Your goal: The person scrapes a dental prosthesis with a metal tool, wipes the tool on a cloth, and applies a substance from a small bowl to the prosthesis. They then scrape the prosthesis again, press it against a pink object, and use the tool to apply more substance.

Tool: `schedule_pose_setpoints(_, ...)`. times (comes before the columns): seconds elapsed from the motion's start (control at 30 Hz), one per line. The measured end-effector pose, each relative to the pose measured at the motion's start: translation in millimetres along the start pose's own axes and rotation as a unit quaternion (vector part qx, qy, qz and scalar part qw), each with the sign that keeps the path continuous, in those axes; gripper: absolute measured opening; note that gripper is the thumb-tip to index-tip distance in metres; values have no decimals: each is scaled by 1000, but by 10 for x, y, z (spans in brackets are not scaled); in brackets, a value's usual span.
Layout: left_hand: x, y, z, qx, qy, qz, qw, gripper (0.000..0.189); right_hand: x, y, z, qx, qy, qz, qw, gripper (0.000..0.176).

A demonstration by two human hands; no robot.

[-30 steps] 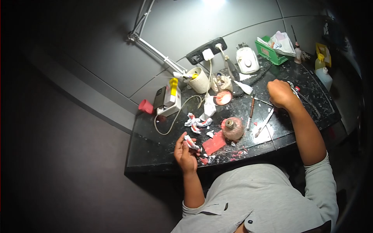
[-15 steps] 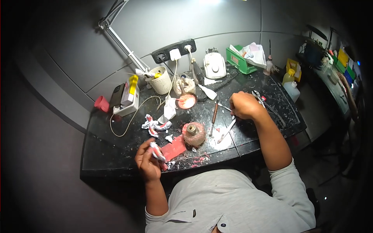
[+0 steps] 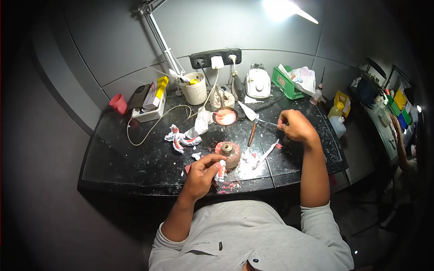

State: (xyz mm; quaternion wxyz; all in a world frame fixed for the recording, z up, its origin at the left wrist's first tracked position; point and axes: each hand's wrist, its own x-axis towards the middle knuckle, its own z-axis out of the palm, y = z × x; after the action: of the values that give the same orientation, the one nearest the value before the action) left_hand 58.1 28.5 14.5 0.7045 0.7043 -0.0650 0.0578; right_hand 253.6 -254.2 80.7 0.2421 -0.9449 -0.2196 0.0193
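Observation:
My left hand [image 3: 202, 177] is closed on a small white and red piece [image 3: 220, 172] near the table's front edge. Just behind it stands a round pinkish burner-like jar [image 3: 229, 154] with a metal neck. My right hand [image 3: 296, 125] pinches a thin metal tool [image 3: 267, 122], whose tip points left toward the top of a brown-handled tool [image 3: 252, 135] lying on the table. A white knife-like tool [image 3: 266, 154] and a thin dark rod [image 3: 268, 165] lie between my hands. More white and red pieces [image 3: 181, 140] rest to the left. Behind the jar is a round pan [image 3: 225, 116] with pink material.
At the back are a woven cup [image 3: 195, 92], a white device [image 3: 258, 84], a green box [image 3: 287, 86] and a power strip [image 3: 205, 60]. A red cup [image 3: 118, 104] and a white box [image 3: 150, 113] stand left. Another person's arm [image 3: 400, 140] shows far right.
My left hand has moved right with the white and red piece, in front of the jar. My right hand has lifted the thin tool's tip up and left. The view has shifted.

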Motion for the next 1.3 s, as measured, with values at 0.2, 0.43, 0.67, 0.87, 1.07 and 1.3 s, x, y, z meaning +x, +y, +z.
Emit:
schedule_pose_setpoints(0.2,91,-148,136,-8,7,28,1000,28,-53,99,-85,51,52,-35,997,9)
schedule_pose_setpoints(0.43,79,199,-10,23,30,67,997,24,-102,-104,-53,447,-54,-135,883,9)
schedule_pose_setpoints(0.67,595,398,-646,34,106,152,982,27,-115,-481,258,517,-34,-183,836,13)
schedule_pose_setpoints(0.87,585,212,-714,10,157,156,975,28,-131,-492,248,552,4,-171,816,14)
schedule_pose_setpoints(1.07,524,173,-733,6,194,179,965,33,-173,-511,220,523,14,-177,834,14)
schedule_pose_setpoints(1.3,488,188,-769,-33,173,158,971,35,-166,-477,215,537,12,-178,824,15)
